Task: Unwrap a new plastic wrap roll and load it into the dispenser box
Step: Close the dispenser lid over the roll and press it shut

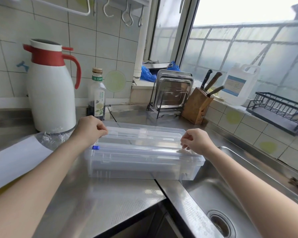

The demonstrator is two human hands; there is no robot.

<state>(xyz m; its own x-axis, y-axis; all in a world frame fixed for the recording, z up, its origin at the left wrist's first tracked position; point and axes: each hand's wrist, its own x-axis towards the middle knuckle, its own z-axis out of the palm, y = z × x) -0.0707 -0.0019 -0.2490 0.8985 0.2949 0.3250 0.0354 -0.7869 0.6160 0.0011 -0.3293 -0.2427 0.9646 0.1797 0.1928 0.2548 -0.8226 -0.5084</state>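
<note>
While the clear dispenser box (144, 162) lies lengthwise on the steel counter (100, 203) beside the sink (230, 194), both hands work at its top from opposite ends. At the left end, the left hand (90, 129) has its fingers curled, pinching what looks like the edge of the film or the lid near the blue slide cutter (96, 147); the transparent layers make it hard to tell which. Inside the box, a pale plastic wrap roll (141, 164) lies along its length, and the clear lid (144, 133) stands open behind. At the right end, the right hand (195, 141) pinches the same clear edge with bent fingertips. Both forearms reach forward, wrists slightly lowered. Crumpled wrapping (52, 139) lies left of the box, at the foot of a white and red thermos jug (50, 93).
</note>
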